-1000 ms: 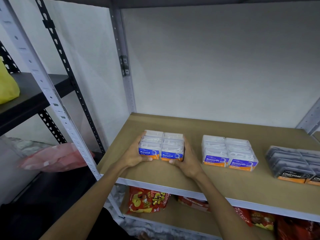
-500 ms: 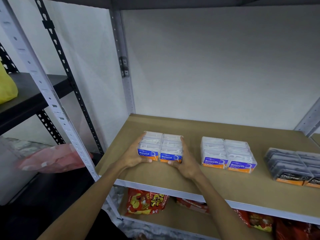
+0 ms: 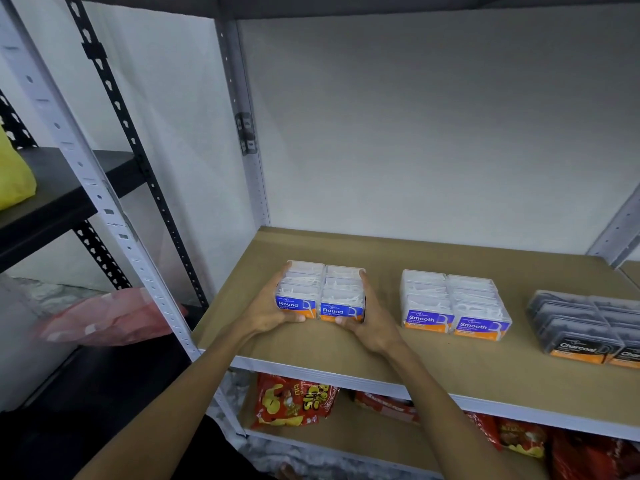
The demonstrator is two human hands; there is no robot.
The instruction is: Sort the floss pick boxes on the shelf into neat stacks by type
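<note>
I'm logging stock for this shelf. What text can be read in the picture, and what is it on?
"Round": front labels of both Round boxes.
"Smooth": front labels of both Smooth boxes.
"Charcoal": front label of one Charcoal box; its neighbour's is cut off by the frame edge.
Small print under these names: too small to read.
Snack bags below: lettering blurred, unreadable.

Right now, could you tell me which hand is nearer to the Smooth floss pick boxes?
Right. The right hand holds the right side of the Round boxes, the side facing the Smooth boxes; the left hand holds the opposite side, with the Round boxes in between.
</note>
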